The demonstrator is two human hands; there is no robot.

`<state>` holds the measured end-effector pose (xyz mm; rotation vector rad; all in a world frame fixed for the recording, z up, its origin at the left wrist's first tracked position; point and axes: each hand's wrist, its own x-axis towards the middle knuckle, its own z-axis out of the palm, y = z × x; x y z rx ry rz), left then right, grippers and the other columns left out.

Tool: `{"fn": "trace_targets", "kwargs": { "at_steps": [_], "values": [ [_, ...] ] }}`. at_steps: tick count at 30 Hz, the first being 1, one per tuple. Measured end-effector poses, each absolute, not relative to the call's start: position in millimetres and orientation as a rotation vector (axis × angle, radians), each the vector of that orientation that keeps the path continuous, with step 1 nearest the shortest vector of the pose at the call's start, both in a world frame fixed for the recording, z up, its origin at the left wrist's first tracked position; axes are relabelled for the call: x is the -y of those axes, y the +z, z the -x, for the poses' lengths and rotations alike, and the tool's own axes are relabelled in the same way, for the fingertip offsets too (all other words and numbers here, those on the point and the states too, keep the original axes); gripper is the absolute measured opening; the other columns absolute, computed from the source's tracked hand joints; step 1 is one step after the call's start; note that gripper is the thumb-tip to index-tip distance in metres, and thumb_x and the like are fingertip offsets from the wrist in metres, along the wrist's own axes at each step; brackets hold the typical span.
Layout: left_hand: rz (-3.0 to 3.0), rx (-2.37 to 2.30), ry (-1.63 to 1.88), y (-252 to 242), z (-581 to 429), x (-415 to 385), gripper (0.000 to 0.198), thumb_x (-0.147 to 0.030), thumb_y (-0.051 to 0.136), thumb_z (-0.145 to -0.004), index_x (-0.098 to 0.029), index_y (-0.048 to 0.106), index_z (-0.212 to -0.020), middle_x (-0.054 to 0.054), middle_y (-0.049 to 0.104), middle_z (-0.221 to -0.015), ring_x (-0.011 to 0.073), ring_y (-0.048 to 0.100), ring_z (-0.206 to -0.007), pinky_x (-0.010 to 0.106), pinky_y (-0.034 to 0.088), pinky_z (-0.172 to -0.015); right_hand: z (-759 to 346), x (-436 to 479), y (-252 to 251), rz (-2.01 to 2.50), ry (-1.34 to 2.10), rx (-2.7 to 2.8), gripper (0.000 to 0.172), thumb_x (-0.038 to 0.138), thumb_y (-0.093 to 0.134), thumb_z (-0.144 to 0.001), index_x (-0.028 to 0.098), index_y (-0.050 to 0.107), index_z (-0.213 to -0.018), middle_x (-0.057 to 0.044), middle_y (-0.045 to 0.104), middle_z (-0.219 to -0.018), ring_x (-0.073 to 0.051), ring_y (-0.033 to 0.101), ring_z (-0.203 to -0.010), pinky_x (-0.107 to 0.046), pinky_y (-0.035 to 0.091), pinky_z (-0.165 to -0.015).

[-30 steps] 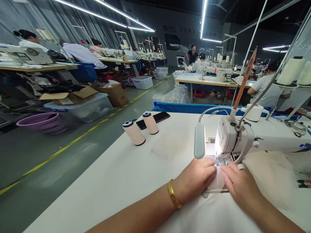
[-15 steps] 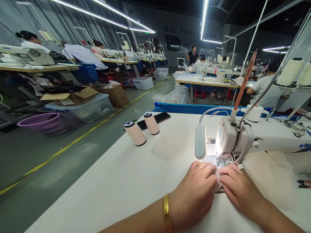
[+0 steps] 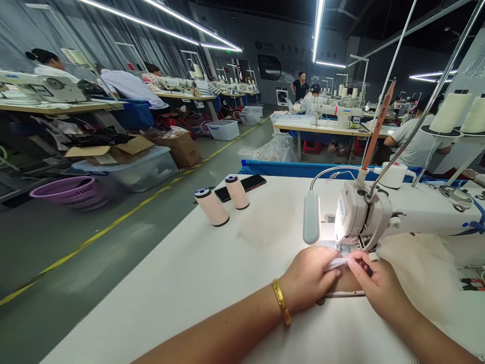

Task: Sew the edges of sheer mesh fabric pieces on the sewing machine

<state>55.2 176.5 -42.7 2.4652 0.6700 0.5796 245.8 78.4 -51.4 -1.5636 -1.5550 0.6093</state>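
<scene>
Just in front of the needle area of a white sewing machine [image 3: 366,210], my two hands hold a small piece of thin white fabric [image 3: 336,263]. My left hand [image 3: 312,275], a gold bangle at its wrist, pinches the fabric between thumb and fingers. On the other side, my right hand [image 3: 379,283] grips its right end with thumb and forefinger. The fabric is stretched between both hands, close to the presser foot, which is partly hidden. A grey lamp [image 3: 311,218] lights the spot from the left.
Two cones of pale pink thread [image 3: 212,207] stand on the white table [image 3: 182,283], beside a black phone [image 3: 253,183]. Sheer beige fabric [image 3: 420,273] lies right of my right hand. Beyond the aisle are a purple basket [image 3: 70,194] and a plastic bin [image 3: 140,169]. Other people sit at machines.
My left hand has turned and risen slightly, and its thumb now shows. My right hand has rolled into a visible pinch. The white fabric between them has come into clearer view.
</scene>
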Motion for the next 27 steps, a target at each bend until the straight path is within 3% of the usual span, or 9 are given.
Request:
{"fn": "trace_targets", "kwargs": {
  "at_steps": [3,7,11,15,18,24,27],
  "values": [
    [-2.507,-0.641,0.588,-47.6,-54.4,-182.0,0.022,-0.004,0.052,-0.082,-0.02,0.068,-0.082,-0.001,0.068,-0.077,0.0169,0.062,-0.071,0.026,0.046,-0.067,-247.3,-79.1,-52.5,1.579,0.599,1.608,0.034,0.049,0.049,-0.108,0.025,0.072,-0.1,-0.002,0.073,-0.084,-0.02,0.068,-0.075,-0.029,0.055,-0.067],
    [-2.592,-0.599,0.637,-51.5,-52.8,-186.4,0.031,-0.003,0.053,-0.08,-0.022,0.075,-0.089,-0.001,0.064,-0.073,0.0164,0.058,-0.067,0.026,0.042,-0.063,-247.5,-77.7,-54.6,1.598,0.511,1.681,0.03,0.044,0.049,-0.109,0.025,0.067,-0.093,0.0,0.069,-0.078,-0.019,0.064,-0.068,-0.028,0.049,-0.061],
    [-2.791,-0.517,0.762,-54.2,-50.5,-180.0,0.023,-0.011,0.057,-0.09,-0.023,0.076,-0.086,0.003,0.058,-0.075,0.0188,0.052,-0.067,0.03,0.036,-0.06,-250.9,-72.1,-55.1,1.538,0.334,1.972,0.024,0.024,0.045,-0.109,0.025,0.061,-0.091,0.0,0.067,-0.083,-0.019,0.061,-0.074,-0.031,0.047,-0.068],
    [-2.847,-0.349,0.83,-54.7,-43.9,-168.3,0.018,-0.008,0.058,-0.091,-0.022,0.07,-0.089,0.005,0.068,-0.096,0.0209,0.06,-0.083,0.036,0.042,-0.076,-256.4,-64.9,-49.6,1.435,0.21,2.278,0.024,0.01,0.044,-0.104,0.024,0.057,-0.089,-0.002,0.064,-0.086,-0.02,0.058,-0.079,-0.033,0.045,-0.072],
    [-2.84,-0.245,0.804,-54.0,-38.0,-164.4,0.02,-0.004,0.057,-0.092,-0.021,0.067,-0.094,0.002,0.073,-0.094,0.0188,0.064,-0.081,0.039,0.043,-0.084,-257.0,-62.2,-45.3,1.443,0.184,2.317,0.024,0.006,0.044,-0.102,0.023,0.056,-0.089,-0.002,0.062,-0.086,-0.02,0.056,-0.08,-0.033,0.044,-0.071],
    [-2.871,-0.246,0.748,-53.3,-34.9,-169.1,0.025,0.001,0.059,-0.077,-0.021,0.064,-0.088,-0.001,0.074,-0.09,0.0173,0.06,-0.072,0.04,0.042,-0.084,-254.9,-63.9,-46.9,1.451,0.15,2.322,0.027,0.004,0.041,-0.1,0.022,0.059,-0.093,-0.003,0.063,-0.087,-0.022,0.057,-0.08,-0.035,0.043,-0.071],
    [-2.881,-0.277,0.727,-53.5,-36.0,-172.6,0.027,-0.001,0.061,-0.077,-0.021,0.066,-0.094,0.0,0.074,-0.093,0.0185,0.062,-0.075,0.04,0.043,-0.084,-255.4,-66.0,-50.6,1.458,0.106,2.32,0.028,0.004,0.042,-0.1,0.023,0.062,-0.097,-0.003,0.065,-0.089,-0.022,0.059,-0.08,-0.035,0.043,-0.069]
  ]
}}
